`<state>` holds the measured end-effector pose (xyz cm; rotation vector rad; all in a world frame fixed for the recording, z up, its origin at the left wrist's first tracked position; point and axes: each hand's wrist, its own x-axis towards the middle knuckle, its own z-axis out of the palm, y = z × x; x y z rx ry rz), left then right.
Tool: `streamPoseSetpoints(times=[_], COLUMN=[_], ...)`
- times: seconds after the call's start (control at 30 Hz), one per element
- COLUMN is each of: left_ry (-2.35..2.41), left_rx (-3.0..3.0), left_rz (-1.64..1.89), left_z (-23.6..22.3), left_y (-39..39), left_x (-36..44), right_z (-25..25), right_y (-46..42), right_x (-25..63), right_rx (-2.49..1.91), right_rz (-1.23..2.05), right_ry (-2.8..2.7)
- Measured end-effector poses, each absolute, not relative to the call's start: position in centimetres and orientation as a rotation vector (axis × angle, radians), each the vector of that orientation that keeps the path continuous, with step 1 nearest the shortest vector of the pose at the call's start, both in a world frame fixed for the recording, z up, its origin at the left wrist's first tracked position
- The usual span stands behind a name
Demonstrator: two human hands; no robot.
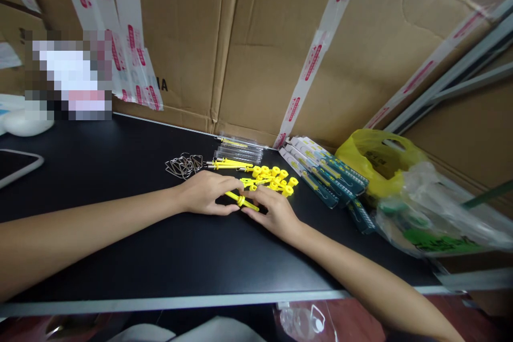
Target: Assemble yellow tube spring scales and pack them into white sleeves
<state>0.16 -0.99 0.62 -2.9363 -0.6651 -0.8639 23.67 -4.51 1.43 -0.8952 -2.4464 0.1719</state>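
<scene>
Both hands meet over the middle of the black table around a slim yellow plastic rod (241, 201) with a round collar. My left hand (206, 192) pinches its left part between thumb and fingers. Around its right end close the thumb and fingertips of my right hand (276, 211). Just beyond the fingers lies a loose pile of small yellow spool-shaped caps (276, 172). Yellow rods with metal ends (232, 163) rest behind my left hand, beside a tangle of bent metal wire hooks (184, 164). Clear plastic tubes (239, 149) lie side by side farther back.
Printed teal-and-white boxes (324, 171) are stacked at the right. Beyond them sit a yellow plastic bag (374, 157) and a clear plastic bag (436, 219). Taped cardboard boxes (268, 48) form the back wall. A white-framed device (20, 165) lies far left.
</scene>
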Motion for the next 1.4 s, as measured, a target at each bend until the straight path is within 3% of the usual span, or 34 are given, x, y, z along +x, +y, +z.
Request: streamPoseSetpoints(times=[0.37,0.97,1.4], left_ry=[-0.66,-0.591,-0.366], left_rx=[-2.847,-2.849,-2.711], left_rz=[-0.975,-0.82,-0.824], left_z=[0.1,0.5,0.8], left_y=[-0.8,-0.9,-1.6], left_x=[0.2,0.2,0.9], right_z=[1.4,1.6,2.7], right_y=[-4.5,-4.7,-4.3], right_x=[23.6,23.5,24.1], right_rx=[-0.932,-0.894,-0.933], right_rz=[0.061,-0.033,0.182], right_ry=[-2.466,-2.479,-2.387])
